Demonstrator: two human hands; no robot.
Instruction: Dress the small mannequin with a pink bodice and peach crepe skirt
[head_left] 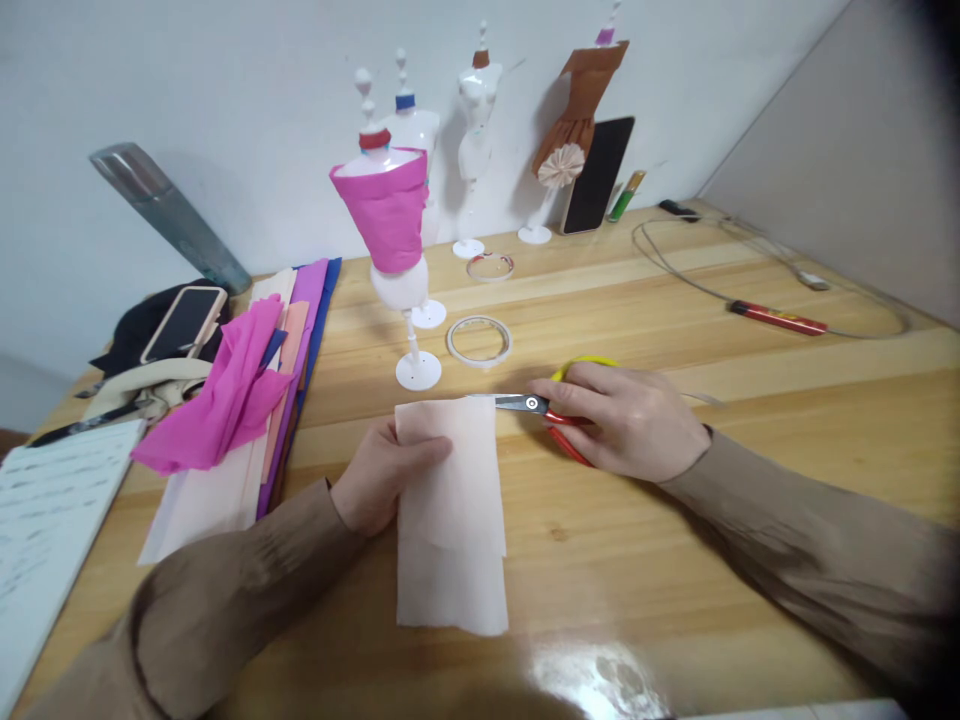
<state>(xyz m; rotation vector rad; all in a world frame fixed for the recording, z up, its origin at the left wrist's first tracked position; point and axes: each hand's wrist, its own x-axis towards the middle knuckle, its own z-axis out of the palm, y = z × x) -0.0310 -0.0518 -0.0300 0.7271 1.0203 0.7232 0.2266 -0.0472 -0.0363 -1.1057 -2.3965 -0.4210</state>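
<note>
My left hand (379,480) pinches the left edge of a folded pale pink sheet of paper (452,520) and holds it above the wooden table (675,520). My right hand (626,420) is closed on a pair of scissors (536,405) with red and yellow handles. The blades point left and meet the paper's upper right edge. Just behind the paper stands a small white mannequin (390,240) wrapped in magenta paper.
Several coloured paper sheets (255,400) lie at the left, with crumpled magenta paper on top. Two tape rolls (480,340), more mannequins (480,130), a phone (596,175), a red pen (776,318) and a cable lie farther back. A black bag and a second phone (184,322) sit at far left.
</note>
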